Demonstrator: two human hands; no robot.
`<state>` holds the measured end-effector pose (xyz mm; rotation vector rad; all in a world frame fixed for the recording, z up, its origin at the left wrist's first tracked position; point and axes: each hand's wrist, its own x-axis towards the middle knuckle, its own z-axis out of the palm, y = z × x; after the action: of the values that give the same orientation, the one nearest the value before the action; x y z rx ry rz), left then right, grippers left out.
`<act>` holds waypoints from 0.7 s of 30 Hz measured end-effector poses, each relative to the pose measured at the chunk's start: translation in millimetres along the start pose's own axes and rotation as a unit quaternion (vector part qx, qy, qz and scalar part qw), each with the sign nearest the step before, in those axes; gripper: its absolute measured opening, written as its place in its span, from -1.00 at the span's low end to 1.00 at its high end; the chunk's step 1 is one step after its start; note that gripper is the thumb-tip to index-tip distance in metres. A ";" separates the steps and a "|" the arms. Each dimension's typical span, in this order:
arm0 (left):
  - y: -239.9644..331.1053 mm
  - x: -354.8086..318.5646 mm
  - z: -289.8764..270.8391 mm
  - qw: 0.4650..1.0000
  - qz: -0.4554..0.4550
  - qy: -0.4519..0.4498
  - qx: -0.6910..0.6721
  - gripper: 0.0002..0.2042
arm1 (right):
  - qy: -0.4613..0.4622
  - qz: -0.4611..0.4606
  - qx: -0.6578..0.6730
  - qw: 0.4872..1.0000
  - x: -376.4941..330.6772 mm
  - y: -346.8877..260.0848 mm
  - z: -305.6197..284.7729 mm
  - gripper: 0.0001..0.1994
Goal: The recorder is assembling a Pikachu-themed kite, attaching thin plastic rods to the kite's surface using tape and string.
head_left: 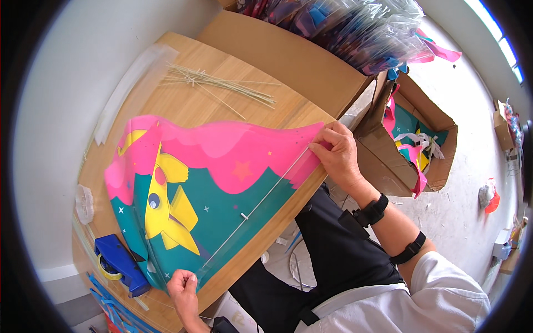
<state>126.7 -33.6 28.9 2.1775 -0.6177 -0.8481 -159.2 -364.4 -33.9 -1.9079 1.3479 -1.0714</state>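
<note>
Spread over the wooden table is a kite [233, 177] of thin printed cloth, pink along the far side and dark green nearer me, with a yellow cartoon figure. A thin white rod [270, 192] runs along its near edge and carries a small white fitting [244, 217] about midway. My right hand [337, 152] pinches the kite's pointed right corner at the rod's upper end. Down at the lower left corner, my left hand [185, 289] is closed with thumb and finger on the kite's edge. The left side of the cloth is folded and rumpled.
Loose thin rods [222, 84] lie across the far part of the table [222, 53]. A blue tape dispenser [119, 263] stands at the left edge, near blue strips [111, 305]. Bagged goods [344, 33] top a large carton [288, 50]; an open carton [444, 161] holds more printed cloth.
</note>
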 end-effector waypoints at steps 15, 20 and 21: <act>-3.8 8.0 3.0 1.000 0.007 -0.008 0.010 -0.93 | 0.012 -0.008 -0.083 0.996 2.3 -7.7 3.6 -0.88; 1.6 8.8 3.6 0.999 0.013 -0.017 0.024 -0.96 | 0.018 -0.043 -0.096 0.994 4.0 -2.3 7.0 -0.87; 4.2 10.4 4.7 0.999 0.013 -0.021 0.027 -0.97 | 0.011 -0.035 -0.099 0.994 3.9 0.0 6.5 -0.87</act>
<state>129.6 -44.9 25.5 2.2001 -0.6953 -0.8738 -152.9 -368.0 -36.1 -2.1060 1.4571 -1.0277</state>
